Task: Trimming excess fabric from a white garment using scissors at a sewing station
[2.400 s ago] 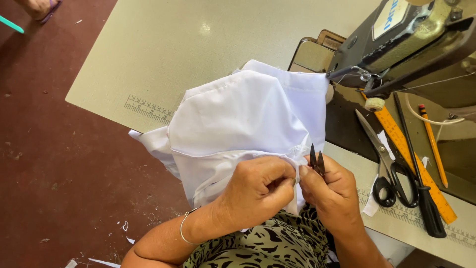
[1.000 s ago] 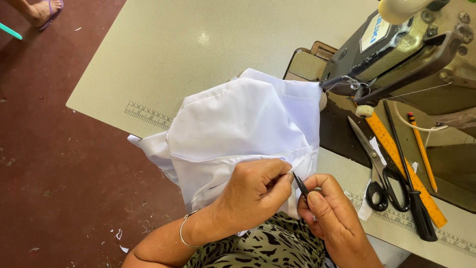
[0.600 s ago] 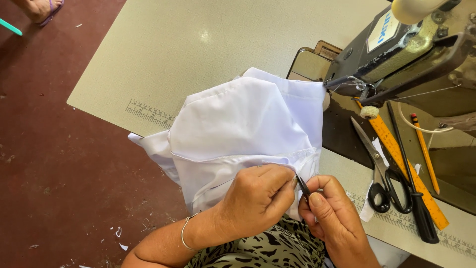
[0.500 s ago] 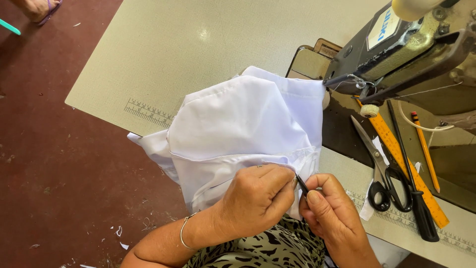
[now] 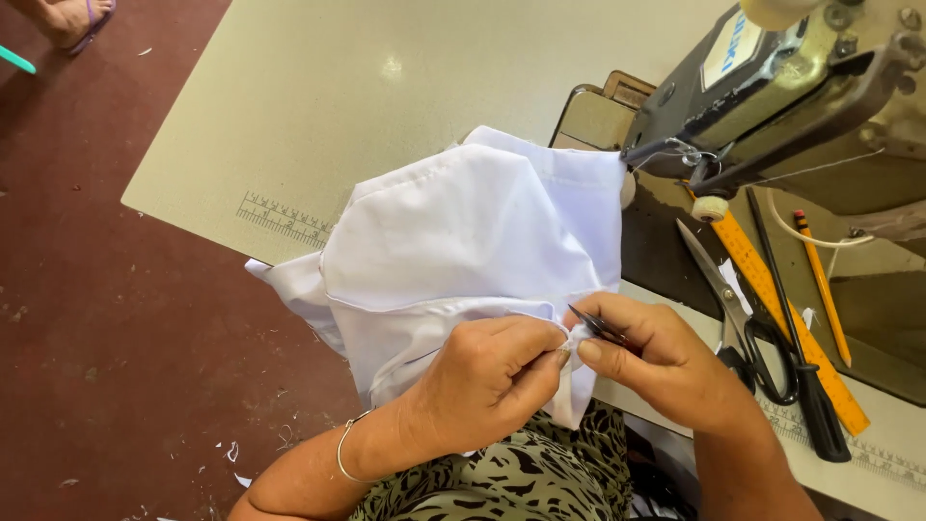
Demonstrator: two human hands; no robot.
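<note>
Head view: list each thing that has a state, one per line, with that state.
White garment: bunched, draped over the table edge.
Left hand: pinching the garment's hem.
Right hand: gripping thread snips, tips at the hem.
Scissors: closed, lying flat.
Orange ruler: lying flat.
Pencil: lying flat.

Scissors (image 5: 738, 323), orange ruler (image 5: 781, 323), pencil (image 5: 822, 285) beside sewing machine (image 5: 772, 87).

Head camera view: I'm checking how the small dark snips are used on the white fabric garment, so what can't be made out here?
- Small dark snips: only the blades show; the right hand covers the handle.
- Spot being cut on the white fabric garment: hidden behind the left hand fingers.
- Grey sewing machine: cut off by the top and right edges.
</note>
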